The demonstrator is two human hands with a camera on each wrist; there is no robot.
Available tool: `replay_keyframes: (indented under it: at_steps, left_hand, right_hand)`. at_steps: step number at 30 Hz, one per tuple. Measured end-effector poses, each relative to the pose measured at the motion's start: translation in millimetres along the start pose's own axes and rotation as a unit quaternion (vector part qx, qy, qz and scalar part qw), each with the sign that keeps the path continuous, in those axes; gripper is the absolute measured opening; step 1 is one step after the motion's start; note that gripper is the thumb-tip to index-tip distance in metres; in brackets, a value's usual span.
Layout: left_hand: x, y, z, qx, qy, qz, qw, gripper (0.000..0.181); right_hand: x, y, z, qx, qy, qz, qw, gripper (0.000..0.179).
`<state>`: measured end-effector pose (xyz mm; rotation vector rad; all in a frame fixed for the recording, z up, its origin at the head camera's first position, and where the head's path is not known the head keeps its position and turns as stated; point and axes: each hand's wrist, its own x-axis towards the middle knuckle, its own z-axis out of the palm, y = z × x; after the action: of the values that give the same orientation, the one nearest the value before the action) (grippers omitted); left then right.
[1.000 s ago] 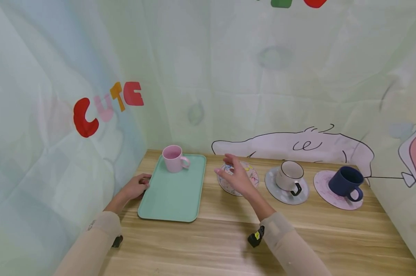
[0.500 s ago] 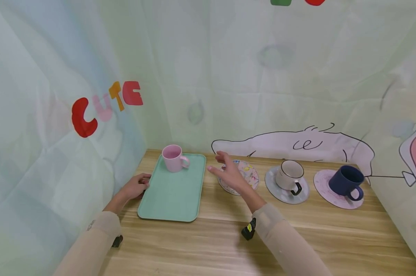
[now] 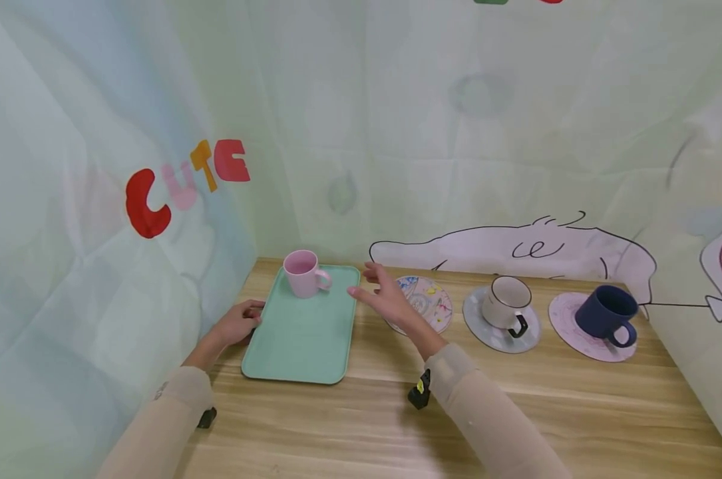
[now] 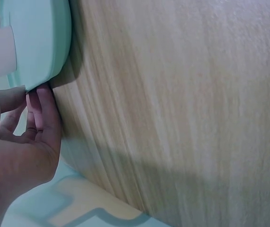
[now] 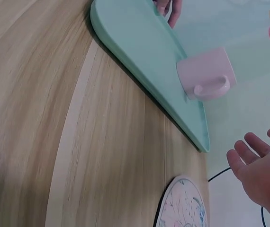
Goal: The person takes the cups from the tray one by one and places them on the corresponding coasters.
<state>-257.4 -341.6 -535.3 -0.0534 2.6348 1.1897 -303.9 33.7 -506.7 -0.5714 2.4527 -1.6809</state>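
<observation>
My left hand (image 3: 235,324) pinches the left edge of the mint-green tray (image 3: 295,346); in the left wrist view the thumb lies at the rim with the fingers beneath it. Upright on the tray's far part stands a pink mug (image 3: 301,279), its handle to the right. My right hand (image 3: 389,303) hovers between the tray and a round floral coaster (image 3: 430,306), fingers spread and holding nothing. It covers the coaster's left side in the head view. The right wrist view shows this hand beyond the mug (image 5: 203,73), apart from it.
Right of the floral coaster, a white mug with a black handle (image 3: 500,305) sits on a grey coaster (image 3: 479,332). Farther right, a navy mug (image 3: 603,313) stands on a pink coaster (image 3: 567,326). Printed cloth walls (image 3: 313,166) border the wooden table (image 3: 301,426) behind and at both sides.
My right hand has moved left, from over the floral coaster toward the tray's right edge, uncovering more of the coaster. The left hand, tray and mugs have stayed put.
</observation>
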Motion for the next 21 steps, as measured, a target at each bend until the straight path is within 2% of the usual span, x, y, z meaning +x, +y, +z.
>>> replay_keyframes:
  at_steps: [5, 12, 21]
  left_hand:
    - [0.1, -2.1, 2.0, -0.004, 0.001, 0.008, 1.0000, 0.047]
    - [0.4, -0.8, 2.1, -0.006, 0.006, 0.013, 0.9999, 0.047]
    - [0.2, -0.3, 1.7, -0.002, 0.001, 0.011, 0.9999, 0.047]
  right_hand:
    - [3.5, -1.2, 8.0, 0.015, -0.006, 0.003, 0.9999, 0.085]
    - [6.4, -6.8, 15.0, -0.020, -0.014, 0.024, 0.9994, 0.087]
    - [15.0, -11.3, 18.3, -0.034, -0.021, 0.031, 0.9987, 0.088]
